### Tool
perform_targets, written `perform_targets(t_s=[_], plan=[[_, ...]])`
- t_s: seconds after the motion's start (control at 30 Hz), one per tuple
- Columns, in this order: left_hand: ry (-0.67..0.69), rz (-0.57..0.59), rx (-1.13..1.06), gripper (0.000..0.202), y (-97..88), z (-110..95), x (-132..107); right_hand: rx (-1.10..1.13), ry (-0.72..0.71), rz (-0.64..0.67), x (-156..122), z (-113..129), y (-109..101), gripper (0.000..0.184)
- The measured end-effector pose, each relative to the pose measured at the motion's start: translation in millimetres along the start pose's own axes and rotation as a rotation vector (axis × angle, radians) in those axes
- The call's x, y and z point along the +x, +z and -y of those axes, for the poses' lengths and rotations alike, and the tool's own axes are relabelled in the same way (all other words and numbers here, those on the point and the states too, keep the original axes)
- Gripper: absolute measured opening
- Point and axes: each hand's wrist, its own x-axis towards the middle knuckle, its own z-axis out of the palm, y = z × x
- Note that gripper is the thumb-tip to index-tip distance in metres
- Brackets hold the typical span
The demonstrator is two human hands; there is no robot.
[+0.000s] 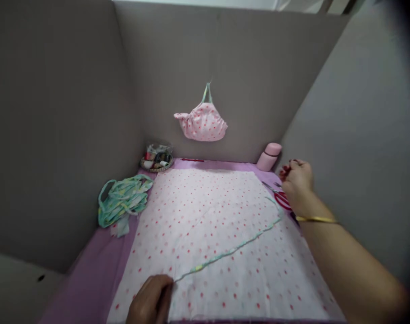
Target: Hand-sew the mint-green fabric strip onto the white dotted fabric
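My left hand (150,299) is at the near edge, thumb and finger pinched on one end of a narrow mint-green fabric cord (230,252). From there the cord runs slantwise to the right across a white cloth with red dots (191,216), and its far part bends back near the scissors. My right hand (297,177) is raised at the right side with its fingers curled closed; whatever it may hold is too small to make out. Just below it lie red-handled scissors (282,200), partly hidden by the wrist.
A pile of mint-green fabric strips (125,200) lies on the left. Behind it stands a small basket (157,166) with thread spools. A pink bottle (269,156) leans in the back right corner. A dotted pink cloth pouch (205,123) hangs on the grey back wall (259,81).
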Motion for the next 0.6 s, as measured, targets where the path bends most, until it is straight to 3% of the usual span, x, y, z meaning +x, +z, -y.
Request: perform_targets(t_s=[0.07, 0.1, 0.2, 0.27, 0.37, 0.47, 0.53, 0.6], plan=[[-0.033, -0.01, 0.013, 0.007, -2.7, -5, 0, -0.029, 0.019, 0.065, -43, -12, 1, 0.012], [-0.034, -0.014, 0.026, 0.008, -4.2, -9, 0, -0.069, 0.045, 0.166, -73, -21, 4, 0.012], [0.041, -0.027, 0.087, 0.011, -8.4, -18, 5, -0.461, -0.012, 0.874, -168, -48, 16, 0.003], [0.145, -0.039, 0.121, 0.014, -10.4, -20, 8, -0.586, -0.086, 1.084, -215, -59, 23, 0.016], [0.273, -0.03, 0.153, 0.018, -10.8, -19, 11, -0.644, -0.108, 1.179, -243, -64, 30, 0.026], [0.295, 0.0, 0.093, 0.021, -8.4, -19, 8, -0.655, -0.124, 1.201, -242, -63, 32, 0.011], [0.229, -0.061, 0.021, 0.018, -5.6, -22, 6, -0.64, -0.136, 1.183, -239, -63, 30, 0.011], [-0.026, -0.133, -0.081, 0.017, -2.9, -27, 6, -0.622, -0.133, 1.13, -240, -65, 27, 0.011]])
